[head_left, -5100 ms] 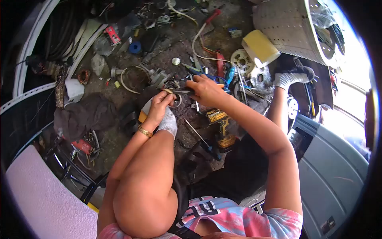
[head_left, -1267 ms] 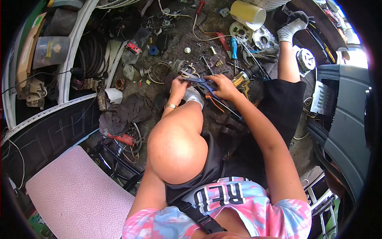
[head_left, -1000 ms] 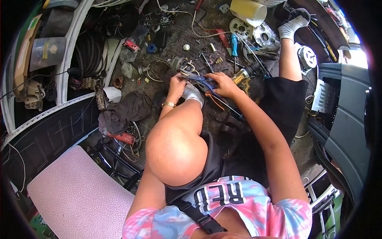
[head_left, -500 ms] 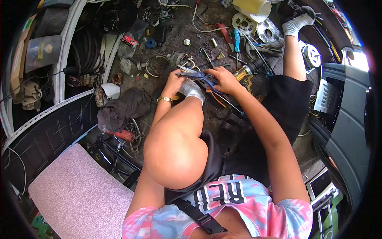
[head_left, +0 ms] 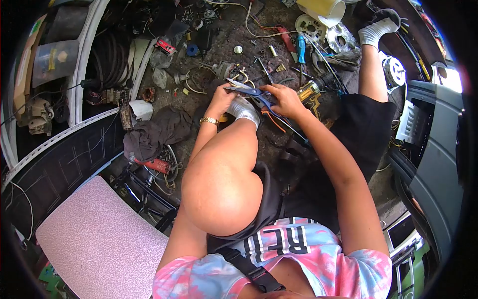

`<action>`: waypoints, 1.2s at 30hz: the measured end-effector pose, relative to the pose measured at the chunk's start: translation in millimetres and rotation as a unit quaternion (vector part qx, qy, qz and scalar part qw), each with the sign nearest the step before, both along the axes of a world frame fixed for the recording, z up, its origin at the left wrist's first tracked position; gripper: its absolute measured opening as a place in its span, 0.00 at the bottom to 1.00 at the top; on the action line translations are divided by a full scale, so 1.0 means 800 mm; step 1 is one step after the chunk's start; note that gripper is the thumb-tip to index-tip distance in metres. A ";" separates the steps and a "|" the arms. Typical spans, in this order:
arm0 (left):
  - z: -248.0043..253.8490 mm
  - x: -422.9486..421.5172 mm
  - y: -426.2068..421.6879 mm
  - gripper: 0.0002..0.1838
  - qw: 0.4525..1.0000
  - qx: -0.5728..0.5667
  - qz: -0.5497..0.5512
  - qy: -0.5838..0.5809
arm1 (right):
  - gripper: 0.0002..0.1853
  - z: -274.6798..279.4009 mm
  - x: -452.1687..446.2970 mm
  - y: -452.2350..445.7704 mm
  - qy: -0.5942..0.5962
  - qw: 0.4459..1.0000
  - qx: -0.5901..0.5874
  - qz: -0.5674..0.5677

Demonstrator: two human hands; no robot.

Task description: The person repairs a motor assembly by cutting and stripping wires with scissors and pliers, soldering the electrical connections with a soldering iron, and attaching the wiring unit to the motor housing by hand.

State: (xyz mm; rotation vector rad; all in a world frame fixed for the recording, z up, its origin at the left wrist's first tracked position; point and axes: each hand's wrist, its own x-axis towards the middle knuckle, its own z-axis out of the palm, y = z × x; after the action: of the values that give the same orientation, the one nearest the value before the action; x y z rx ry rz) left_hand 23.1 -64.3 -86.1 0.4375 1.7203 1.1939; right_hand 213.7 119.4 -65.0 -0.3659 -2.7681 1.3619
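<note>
My right hand (head_left: 285, 101) is closed around a pair of blue-handled pliers (head_left: 253, 91), whose jaws point left toward my left hand. My left hand (head_left: 220, 102), with a gold watch on its wrist, is closed at the jaw end; what its fingers pinch is too small to make out. Thin pale wires (head_left: 242, 75) stick up just beyond the jaws, beside a small motor-like metal part (head_left: 224, 69). Below my hands is my foot in a grey sock (head_left: 244, 110). A tool with orange handles (head_left: 275, 121) lies under my right hand.
A yellow drill (head_left: 311, 94) lies right of my hands. Beyond it are a blue screwdriver (head_left: 301, 48), metal discs (head_left: 340, 39) and a yellow bucket (head_left: 328, 11). Left are a dark cloth (head_left: 162, 132), a red tool (head_left: 155, 165) and a pink patterned cushion (head_left: 102, 234).
The view has shifted slightly, so the surroundings sit a little to the right and lower. Both hands keep nearly the same pose, with the pliers still between them.
</note>
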 end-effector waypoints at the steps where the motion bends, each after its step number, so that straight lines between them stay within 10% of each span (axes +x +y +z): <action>1: 0.005 0.003 0.002 0.12 1.000 0.002 -0.005 0.027 | 0.35 -0.001 0.000 -0.001 0.002 1.000 -0.001 0.001; 16: -0.013 0.011 0.004 0.07 1.000 0.007 0.021 0.015 | 0.35 0.010 0.002 -0.010 -0.057 0.996 -0.068 -0.026; 24: 0.027 0.025 0.029 0.09 0.993 0.036 0.109 -0.020 | 0.35 0.019 0.043 0.098 -0.082 0.979 0.148 -0.114; 29: 0.027 0.020 0.029 0.11 0.995 0.056 0.079 0.004 | 0.11 0.014 0.021 0.091 -0.163 0.940 0.254 -0.157; 36: 0.011 0.019 0.032 0.12 0.991 0.093 0.087 -0.030 | 0.14 0.029 -0.099 0.007 0.079 0.996 -0.007 0.040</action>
State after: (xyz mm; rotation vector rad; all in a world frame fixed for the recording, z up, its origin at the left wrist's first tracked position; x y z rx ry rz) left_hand 38.2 -39.0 -77.3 0.3648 1.6268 1.4870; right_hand 134.1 125.3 -41.8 -0.1424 -2.6715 1.3626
